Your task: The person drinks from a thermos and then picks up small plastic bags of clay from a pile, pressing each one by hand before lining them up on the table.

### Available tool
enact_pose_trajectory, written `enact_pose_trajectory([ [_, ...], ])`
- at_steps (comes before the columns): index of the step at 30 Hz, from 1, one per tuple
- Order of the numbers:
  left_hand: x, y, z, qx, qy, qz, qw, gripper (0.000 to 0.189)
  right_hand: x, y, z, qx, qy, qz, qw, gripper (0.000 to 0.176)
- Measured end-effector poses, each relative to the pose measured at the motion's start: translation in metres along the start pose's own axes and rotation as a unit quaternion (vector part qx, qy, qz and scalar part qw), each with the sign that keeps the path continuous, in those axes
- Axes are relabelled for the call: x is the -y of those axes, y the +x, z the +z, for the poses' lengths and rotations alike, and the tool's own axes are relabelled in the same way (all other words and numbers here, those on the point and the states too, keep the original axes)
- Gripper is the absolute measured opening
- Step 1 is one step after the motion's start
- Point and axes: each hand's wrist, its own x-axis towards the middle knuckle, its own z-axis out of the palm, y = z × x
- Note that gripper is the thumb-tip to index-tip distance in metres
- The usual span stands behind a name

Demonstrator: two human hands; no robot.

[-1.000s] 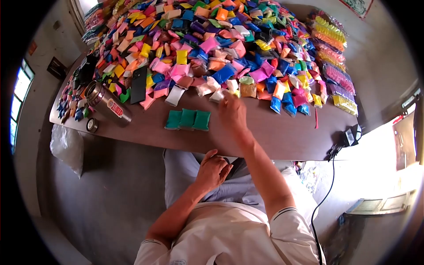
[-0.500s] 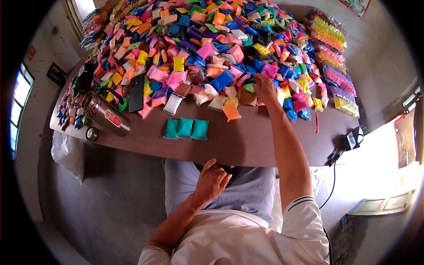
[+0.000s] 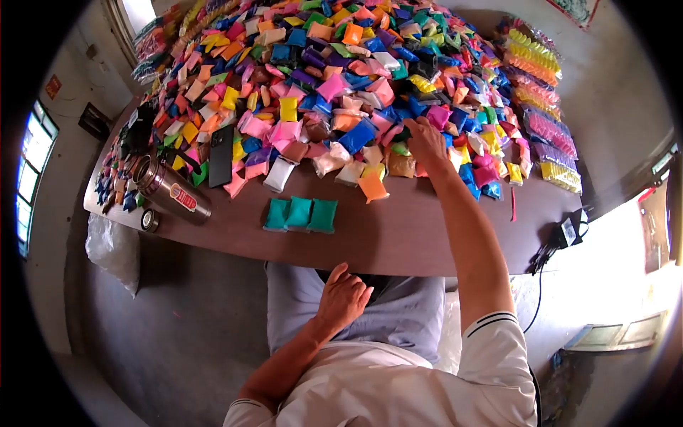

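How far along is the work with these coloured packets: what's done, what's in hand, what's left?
Set aside: three teal packets lie side by side on the table, apart from the pile. In hand: the right hand is at the front of the large mixed-colour pile; its grip is unclear. The left hand looks empty. Left: probably much, as the pile dwarfs those three.

My feed shows glare blown out right of the table (image 3: 413,245), a bright window (image 3: 34,178) left of it, dim floor (image 3: 199,320) below, fisheye-bent edges and black corners.
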Motion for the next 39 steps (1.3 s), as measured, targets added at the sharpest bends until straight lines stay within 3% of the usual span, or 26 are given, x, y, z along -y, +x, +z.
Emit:
enact_pose_trajectory([
  [7, 0.001, -0.002, 0.003, -0.002, 0.019, 0.001, 1.0, 0.024, -0.01, -0.002, 0.005, -0.05, -0.059, -0.068, 0.995, 0.026],
  [9, 0.001, -0.002, 0.003, 0.0, 0.031, 0.004, 1.0, 0.025, -0.015, 0.0, 0.008, -0.193, 0.139, -0.043, 0.97, 0.024],
  [11, -0.001, -0.002, 0.001, 0.004, 0.016, -0.003, 1.0, 0.023, -0.021, 0.01, 0.003, -0.239, 0.173, -0.016, 0.955, 0.024],
  [13, -0.002, -0.001, 0.002, 0.01, 0.0, -0.006, 1.0, 0.022, -0.019, 0.012, -0.022, -0.134, 0.443, 0.12, 0.878, 0.023],
  [15, -0.003, -0.001, 0.005, -0.006, 0.011, -0.009, 1.0, 0.02, -0.015, 0.008, -0.044, -0.079, 0.638, 0.133, 0.755, 0.022],
  [17, -0.004, 0.0, 0.004, -0.007, 0.007, -0.007, 1.0, 0.02, -0.009, -0.001, -0.061, -0.048, 0.72, 0.151, 0.675, 0.017],
  [18, -0.005, 0.0, 0.003, -0.009, 0.006, -0.008, 1.0, 0.02, -0.009, -0.007, -0.062, -0.048, 0.72, 0.151, 0.676, 0.017],
  [20, -0.004, 0.0, 0.002, -0.008, -0.002, -0.009, 1.0, 0.02, -0.007, -0.024, -0.062, -0.023, 0.779, 0.15, 0.608, 0.014],
  [23, -0.004, 0.001, 0.001, -0.018, -0.022, -0.006, 1.0, 0.022, 0.014, -0.069, -0.07, 0.017, 0.788, 0.183, 0.587, 0.012],
  [27, -0.007, 0.003, -0.003, -0.016, -0.074, -0.025, 0.997, 0.025, 0.037, -0.138, -0.063, 0.061, 0.728, 0.242, 0.639, 0.008],
  [29, -0.008, 0.003, -0.007, -0.017, -0.09, -0.03, 0.995, 0.026, 0.042, -0.175, -0.057, 0.109, 0.727, 0.212, 0.644, 0.012],
  [33, -0.011, 0.007, -0.015, -0.011, -0.187, -0.066, 0.98, 0.026, 0.083, -0.235, -0.07, 0.098, 0.757, 0.254, 0.594, 0.021],
  [35, -0.011, 0.006, -0.014, -0.039, -0.236, -0.081, 0.968, 0.025, 0.087, -0.264, -0.061, 0.092, 0.683, 0.282, 0.668, 0.026],
  [39, -0.008, 0.002, -0.011, -0.032, -0.251, -0.084, 0.964, 0.026, 0.102, -0.294, -0.056, 0.077, 0.671, 0.31, 0.669, 0.027],
])
